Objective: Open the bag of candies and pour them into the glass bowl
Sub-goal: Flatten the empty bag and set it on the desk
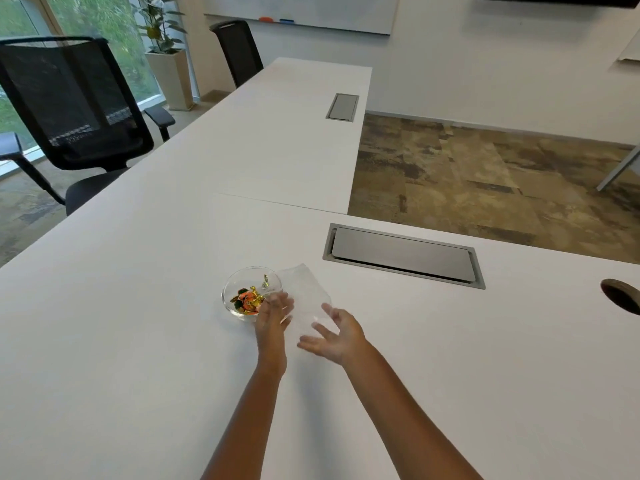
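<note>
A: Left hand (pixel 273 311)?
B: Stretched forward at the near rim of the glass bowl (pixel 251 294), fingers loosely extended, not curled round anything. Fingertips blurred; touching the bowl rim or the bag edge, cannot tell which. Logged as open grip.

A: Right hand (pixel 334 336)?
B: Palm turned inward, fingers spread wide, thumb up. Nothing clamped. Open grip. Fingertips overlapping the near end of the clear bag (pixel 304 299); contact or a small gap, cannot tell.

A: Bag position?
B: Between the two grips and just beyond them, reaching away from the right fingertips toward the far right side of the bowl. Transparent, looks empty, faint against the white worktop (pixel 138 341). Lying flat or partly raised: cannot tell.

A: Candies (pixel 247 299)?
B: In the bowl, just ahead and left of the left grip. Orange, gold and green wrappers, heaped in the bottom. One gold piece higher up near the bowl's far right wall.

A: Bowl?
B: Upright on the worktop, left of the bag, touching or overlapping its edge.

A: Beyond the grips?
B: Grey cable hatch (pixel 403 256) set in the worktop, well past the right grip. Black mesh chair (pixel 74 109) far left.
</note>
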`<action>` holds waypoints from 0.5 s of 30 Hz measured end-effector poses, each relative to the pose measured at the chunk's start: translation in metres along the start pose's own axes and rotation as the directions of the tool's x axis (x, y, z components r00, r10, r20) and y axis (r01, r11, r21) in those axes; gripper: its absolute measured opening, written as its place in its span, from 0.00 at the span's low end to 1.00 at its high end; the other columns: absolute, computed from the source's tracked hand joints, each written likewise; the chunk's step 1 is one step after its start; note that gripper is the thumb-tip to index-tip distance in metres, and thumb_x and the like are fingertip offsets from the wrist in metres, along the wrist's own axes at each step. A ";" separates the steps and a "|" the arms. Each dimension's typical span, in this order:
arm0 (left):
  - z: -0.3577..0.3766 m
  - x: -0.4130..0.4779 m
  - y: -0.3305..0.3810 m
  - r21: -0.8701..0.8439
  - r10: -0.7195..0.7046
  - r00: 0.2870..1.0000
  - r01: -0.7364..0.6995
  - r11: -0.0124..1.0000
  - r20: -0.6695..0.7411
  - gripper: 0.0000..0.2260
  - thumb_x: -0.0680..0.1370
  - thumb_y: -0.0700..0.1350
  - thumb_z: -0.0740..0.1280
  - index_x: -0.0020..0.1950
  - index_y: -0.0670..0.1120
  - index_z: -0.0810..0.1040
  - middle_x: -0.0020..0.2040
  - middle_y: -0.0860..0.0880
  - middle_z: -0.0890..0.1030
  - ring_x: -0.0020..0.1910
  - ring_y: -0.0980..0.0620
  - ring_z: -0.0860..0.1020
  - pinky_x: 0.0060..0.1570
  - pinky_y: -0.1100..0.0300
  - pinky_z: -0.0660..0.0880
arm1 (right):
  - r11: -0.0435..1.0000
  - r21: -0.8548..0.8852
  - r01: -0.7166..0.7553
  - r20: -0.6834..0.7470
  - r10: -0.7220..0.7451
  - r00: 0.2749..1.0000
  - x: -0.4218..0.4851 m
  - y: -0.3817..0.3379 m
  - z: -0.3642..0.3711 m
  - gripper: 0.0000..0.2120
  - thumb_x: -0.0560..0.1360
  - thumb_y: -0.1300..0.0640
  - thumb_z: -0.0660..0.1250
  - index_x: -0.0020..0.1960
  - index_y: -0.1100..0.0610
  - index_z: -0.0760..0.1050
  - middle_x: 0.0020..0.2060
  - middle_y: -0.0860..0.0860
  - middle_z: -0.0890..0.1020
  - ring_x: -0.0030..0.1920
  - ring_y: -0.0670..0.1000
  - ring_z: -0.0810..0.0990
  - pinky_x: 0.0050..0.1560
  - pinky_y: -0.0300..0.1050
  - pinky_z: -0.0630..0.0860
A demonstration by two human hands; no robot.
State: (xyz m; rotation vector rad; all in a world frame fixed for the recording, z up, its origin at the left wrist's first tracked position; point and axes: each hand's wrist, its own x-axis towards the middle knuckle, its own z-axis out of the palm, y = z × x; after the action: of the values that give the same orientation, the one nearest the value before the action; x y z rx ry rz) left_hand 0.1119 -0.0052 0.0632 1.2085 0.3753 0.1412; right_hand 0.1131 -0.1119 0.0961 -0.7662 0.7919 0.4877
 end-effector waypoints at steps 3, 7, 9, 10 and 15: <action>0.005 -0.002 0.000 0.053 0.014 0.994 -0.009 0.999 -0.108 0.13 0.81 0.44 0.55 0.39 0.49 0.74 0.35 0.49 0.72 0.34 0.54 0.72 0.38 0.62 0.71 | 0.990 -0.134 0.052 -0.021 -0.055 0.998 -0.007 0.006 -0.020 0.11 0.78 0.57 0.58 0.58 0.58 0.73 0.57 0.59 0.73 0.61 0.66 0.72 0.58 0.60 0.71; 0.008 -0.003 -0.004 0.180 0.074 0.977 -0.037 0.983 -0.200 0.13 0.81 0.42 0.55 0.40 0.43 0.74 0.30 0.47 0.68 0.25 0.56 0.69 0.25 0.68 0.69 | 0.949 -0.219 0.228 0.040 -0.225 0.974 -0.009 0.010 -0.044 0.07 0.78 0.57 0.61 0.51 0.60 0.73 0.47 0.57 0.76 0.46 0.56 0.77 0.45 0.45 0.76; 0.010 -0.006 -0.007 0.250 0.104 0.964 -0.041 0.967 -0.243 0.11 0.80 0.41 0.55 0.45 0.39 0.75 0.34 0.42 0.70 0.32 0.46 0.70 0.34 0.60 0.71 | 0.910 -0.301 0.286 0.118 -0.262 0.958 -0.016 0.012 -0.049 0.04 0.77 0.59 0.63 0.49 0.59 0.74 0.42 0.55 0.77 0.40 0.53 0.78 0.42 0.40 0.78; 0.011 -0.007 -0.009 0.287 0.115 0.960 -0.039 0.957 -0.254 0.11 0.80 0.41 0.55 0.46 0.38 0.75 0.36 0.39 0.71 0.36 0.42 0.70 0.39 0.53 0.71 | 0.886 -0.346 0.309 0.142 -0.276 0.951 -0.018 0.014 -0.051 0.04 0.77 0.60 0.64 0.51 0.60 0.75 0.41 0.54 0.77 0.39 0.51 0.78 0.42 0.38 0.78; 0.016 -0.018 -0.012 0.433 0.193 0.956 -0.081 0.898 -0.221 0.13 0.80 0.42 0.56 0.49 0.35 0.76 0.45 0.32 0.80 0.44 0.35 0.77 0.47 0.46 0.74 | 0.797 -0.451 0.402 0.127 -0.389 0.912 -0.018 0.018 -0.063 0.09 0.74 0.70 0.65 0.53 0.70 0.77 0.35 0.54 0.79 0.35 0.49 0.77 0.41 0.35 0.80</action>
State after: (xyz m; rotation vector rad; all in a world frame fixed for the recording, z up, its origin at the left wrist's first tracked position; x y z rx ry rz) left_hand 0.1004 -0.0290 0.0610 1.6531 0.5687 0.3597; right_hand 0.0620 -0.1509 0.0738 -1.3449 0.4616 0.3065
